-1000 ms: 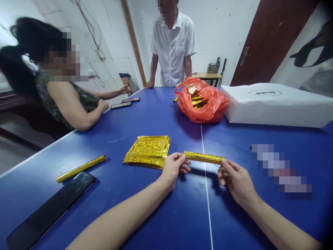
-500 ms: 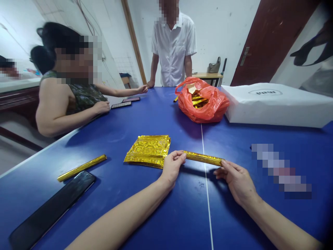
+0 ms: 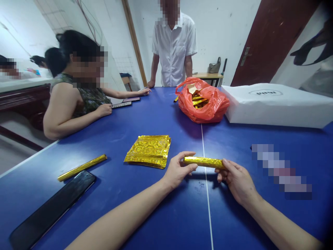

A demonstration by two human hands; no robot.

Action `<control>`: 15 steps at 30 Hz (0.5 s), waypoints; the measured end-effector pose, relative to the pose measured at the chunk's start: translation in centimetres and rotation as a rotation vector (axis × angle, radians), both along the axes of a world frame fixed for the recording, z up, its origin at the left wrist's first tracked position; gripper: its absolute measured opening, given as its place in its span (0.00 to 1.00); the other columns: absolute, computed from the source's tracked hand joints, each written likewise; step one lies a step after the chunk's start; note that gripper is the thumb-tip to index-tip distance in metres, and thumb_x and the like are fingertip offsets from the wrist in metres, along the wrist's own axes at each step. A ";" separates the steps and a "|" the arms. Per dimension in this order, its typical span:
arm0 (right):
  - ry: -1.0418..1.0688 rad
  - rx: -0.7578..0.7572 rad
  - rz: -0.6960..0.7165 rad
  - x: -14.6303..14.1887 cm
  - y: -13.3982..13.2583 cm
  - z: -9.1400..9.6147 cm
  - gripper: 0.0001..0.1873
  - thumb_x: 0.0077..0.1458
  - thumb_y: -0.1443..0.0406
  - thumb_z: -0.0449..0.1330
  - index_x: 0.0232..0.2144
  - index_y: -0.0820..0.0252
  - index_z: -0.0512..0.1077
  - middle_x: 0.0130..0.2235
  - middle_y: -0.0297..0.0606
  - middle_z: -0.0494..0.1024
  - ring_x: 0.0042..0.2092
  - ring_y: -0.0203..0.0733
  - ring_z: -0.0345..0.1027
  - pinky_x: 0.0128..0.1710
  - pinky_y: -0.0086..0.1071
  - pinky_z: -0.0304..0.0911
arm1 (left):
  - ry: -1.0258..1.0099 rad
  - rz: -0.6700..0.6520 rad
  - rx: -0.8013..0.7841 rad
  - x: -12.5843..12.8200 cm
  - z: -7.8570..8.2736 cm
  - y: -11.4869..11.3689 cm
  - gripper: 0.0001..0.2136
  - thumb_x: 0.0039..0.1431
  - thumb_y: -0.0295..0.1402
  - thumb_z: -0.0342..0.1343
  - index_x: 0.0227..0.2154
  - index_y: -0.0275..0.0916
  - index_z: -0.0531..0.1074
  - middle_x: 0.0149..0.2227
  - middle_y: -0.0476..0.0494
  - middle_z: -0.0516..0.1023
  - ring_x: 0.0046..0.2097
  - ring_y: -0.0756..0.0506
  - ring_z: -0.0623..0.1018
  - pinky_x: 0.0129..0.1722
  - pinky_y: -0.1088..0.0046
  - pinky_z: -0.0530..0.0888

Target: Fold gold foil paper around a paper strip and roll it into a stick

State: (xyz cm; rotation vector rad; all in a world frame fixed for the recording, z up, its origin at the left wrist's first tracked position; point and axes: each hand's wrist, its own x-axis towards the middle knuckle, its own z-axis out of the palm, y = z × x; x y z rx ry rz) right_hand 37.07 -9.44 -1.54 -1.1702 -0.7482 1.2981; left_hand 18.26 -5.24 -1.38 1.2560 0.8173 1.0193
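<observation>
A rolled tube of shiny gold foil paper [image 3: 204, 162] is held level above the blue table. My right hand [image 3: 240, 182] pinches its right end between thumb and fingers. Around the left end, my left hand [image 3: 178, 172] has its index finger above the roll and its thumb below, spread apart; whether the palm touches the roll end is hard to see. To the left of that hand lies a stack of flat embossed gold foil sheets [image 3: 148, 151]. Farther left, another gold roll [image 3: 82, 168] rests on the table.
A dark phone [image 3: 53, 210] lies at the near left. A red plastic bag [image 3: 208, 113] with gold pieces inside stands beyond my hands, beside a white box [image 3: 278, 107]. One person [image 3: 75, 93] sits at the left edge; another [image 3: 174, 48] stands at the far end.
My left finger and thumb have parted from their pinch on the roll's left end. The roll looks rounder and thicker now. The seated person has shifted right.
</observation>
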 end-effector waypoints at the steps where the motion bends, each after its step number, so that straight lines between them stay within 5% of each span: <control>1: 0.003 -0.003 0.002 0.0 0.0 0.0 0.15 0.45 0.56 0.62 0.26 0.63 0.70 0.21 0.36 0.73 0.19 0.33 0.63 0.19 0.27 0.59 | 0.000 -0.010 -0.004 0.0 0.0 0.0 0.19 0.43 0.34 0.62 0.39 0.34 0.69 0.29 0.44 0.72 0.27 0.49 0.73 0.23 0.76 0.70; 6: 0.020 -0.020 0.012 0.1 0.0 -0.1 0.16 0.44 0.55 0.63 0.24 0.64 0.70 0.19 0.35 0.72 0.17 0.32 0.62 0.17 0.26 0.59 | -0.001 -0.011 -0.020 0.1 -0.1 -0.1 0.13 0.43 0.35 0.62 0.31 0.32 0.71 0.26 0.43 0.73 0.25 0.49 0.74 0.23 0.74 0.71; 11: -0.012 -0.011 0.019 0.0 0.1 -0.2 0.16 0.43 0.54 0.63 0.24 0.63 0.70 0.19 0.34 0.71 0.17 0.32 0.62 0.17 0.26 0.59 | 0.000 -0.050 -0.045 0.0 0.0 -0.2 0.19 0.43 0.33 0.63 0.40 0.33 0.71 0.41 0.36 0.73 0.26 0.49 0.75 0.24 0.75 0.71; 15: -0.031 0.029 0.048 0.0 0.0 -0.1 0.17 0.46 0.53 0.61 0.24 0.63 0.71 0.20 0.36 0.71 0.18 0.33 0.62 0.18 0.28 0.59 | 0.043 -0.083 -0.093 0.1 -0.1 -0.2 0.18 0.43 0.33 0.62 0.39 0.31 0.73 0.27 0.41 0.75 0.23 0.50 0.73 0.21 0.77 0.68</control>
